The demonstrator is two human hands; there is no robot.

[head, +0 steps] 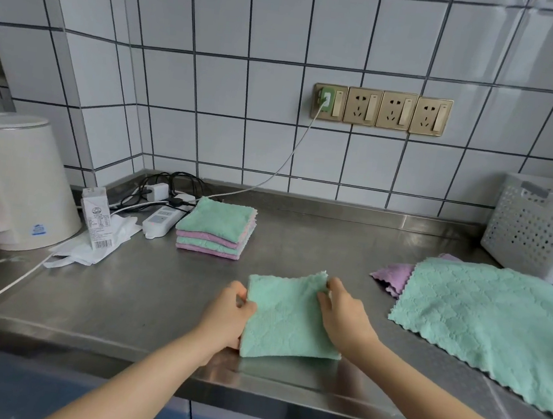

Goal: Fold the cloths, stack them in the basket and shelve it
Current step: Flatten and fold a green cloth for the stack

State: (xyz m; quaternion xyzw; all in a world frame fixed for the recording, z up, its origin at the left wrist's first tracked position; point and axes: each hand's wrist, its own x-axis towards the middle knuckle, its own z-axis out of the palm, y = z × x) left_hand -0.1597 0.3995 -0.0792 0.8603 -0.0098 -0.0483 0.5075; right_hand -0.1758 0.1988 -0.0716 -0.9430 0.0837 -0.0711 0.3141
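A white kettle (13,179) stands at the far left of the steel counter (142,283), with a small carton (97,216) and a crumpled plastic bag (91,247) just beside it. A power strip (162,220) lies behind them among cables. Next comes a stack of folded cloths (216,228), green and pink in layers. Near the front edge lies a folded green cloth (285,317). The left hand (227,314) pinches its left edge with thumb on top. The right hand (342,316) rests on its right side, fingers (331,286) closed on the far corner, which seems slightly lifted. Further right an open green cloth (489,323) lies flat over a purple cloth (393,277). A white perforated basket (541,229) stands behind them by the wall.
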